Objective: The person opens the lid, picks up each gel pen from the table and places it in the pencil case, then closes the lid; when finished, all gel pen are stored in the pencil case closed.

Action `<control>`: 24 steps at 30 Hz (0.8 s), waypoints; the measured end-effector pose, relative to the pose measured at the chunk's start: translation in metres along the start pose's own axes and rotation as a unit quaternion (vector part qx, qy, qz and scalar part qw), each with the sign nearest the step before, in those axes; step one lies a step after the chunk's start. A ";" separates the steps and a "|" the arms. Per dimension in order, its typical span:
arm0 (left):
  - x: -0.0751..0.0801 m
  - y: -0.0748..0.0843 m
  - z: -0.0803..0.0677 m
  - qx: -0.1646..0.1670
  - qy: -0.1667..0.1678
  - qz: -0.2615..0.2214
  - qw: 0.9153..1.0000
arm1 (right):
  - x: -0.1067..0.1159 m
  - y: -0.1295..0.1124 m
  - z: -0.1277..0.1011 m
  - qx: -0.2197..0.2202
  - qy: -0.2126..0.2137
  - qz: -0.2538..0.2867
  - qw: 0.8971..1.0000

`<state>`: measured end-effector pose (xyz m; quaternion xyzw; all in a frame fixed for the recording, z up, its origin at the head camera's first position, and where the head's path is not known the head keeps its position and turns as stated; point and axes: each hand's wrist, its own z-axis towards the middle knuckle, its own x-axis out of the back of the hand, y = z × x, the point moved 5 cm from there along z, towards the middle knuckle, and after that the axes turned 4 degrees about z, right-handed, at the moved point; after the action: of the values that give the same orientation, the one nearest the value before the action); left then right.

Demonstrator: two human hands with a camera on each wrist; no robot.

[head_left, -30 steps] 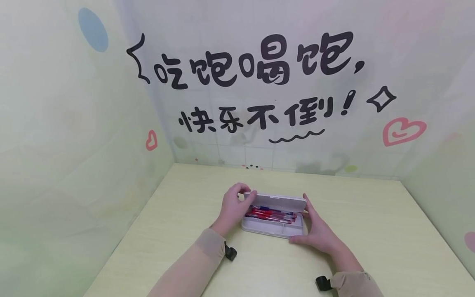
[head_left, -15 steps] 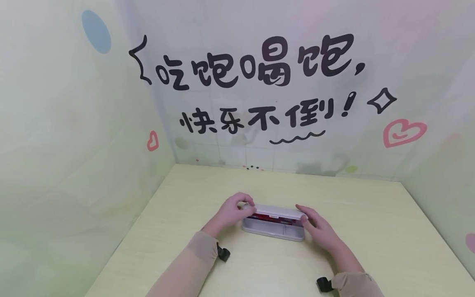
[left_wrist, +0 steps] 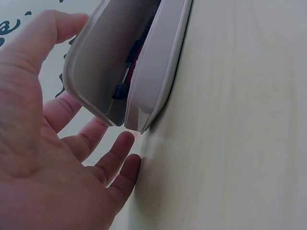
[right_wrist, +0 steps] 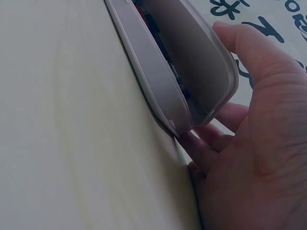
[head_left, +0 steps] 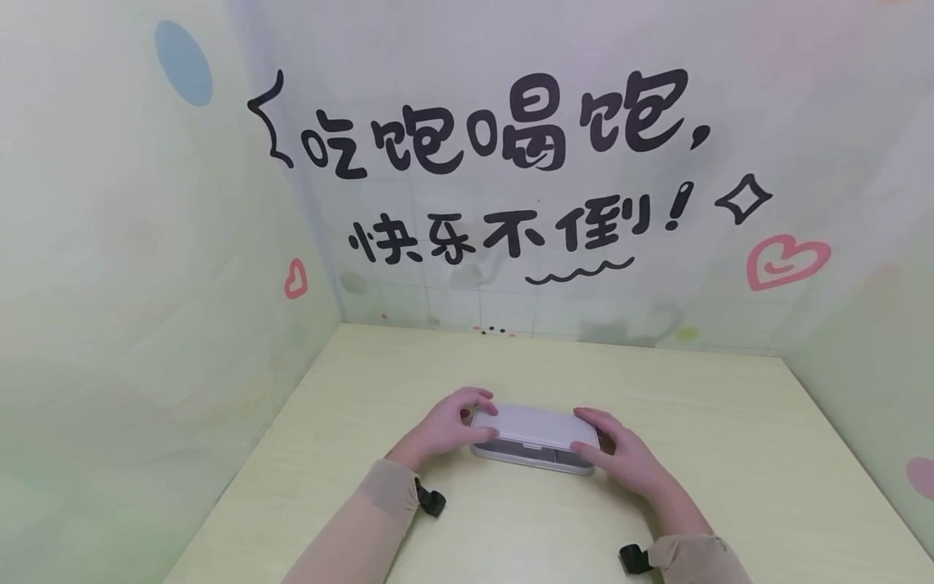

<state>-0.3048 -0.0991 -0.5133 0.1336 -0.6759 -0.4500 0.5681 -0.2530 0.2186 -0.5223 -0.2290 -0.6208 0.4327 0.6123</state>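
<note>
Left hand: I see my left hand at the left end of the pencil case, thumb laid on the lid, the other fingers loosely spread beside the end. It presses rather than clamps; nothing is held.

Right hand: my right hand mirrors it at the other end, thumb over the lid's corner, fingers relaxed against the tabletop just past the case.

Case position: it lies flat between both hands, its long side across my front.

Lid: both wrist views show a narrow gap, so it isn't fully seated on the tray yet.

Contents: pens lie inside, dark tips and some red showing through the gap; how many I can't tell from that slit.

Handling: I judge it light, rigid plastic, smooth and likely slippery under a dry thumb. The hinge is probably the weak point, so even pressure matters more than force.

Where to hold: the short ends right by each palm, thumbs on top near the front edge, fingertips under the rim.

In the way: a pen tip riding high beneath my left thumb could block the lid.

Surroundings: the wall with black lettering stands well beyond my fingertips; wrist straps sit behind both hands.
</note>
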 end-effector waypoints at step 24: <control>-0.002 -0.004 -0.001 0.013 -0.021 -0.008 1.000 | -0.004 -0.002 0.000 0.000 -0.010 -0.018 1.000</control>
<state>-0.3043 -0.1005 -0.5180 0.1372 -0.6920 -0.4489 0.5485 -0.2520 0.2146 -0.5229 -0.2140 -0.6309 0.4239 0.6135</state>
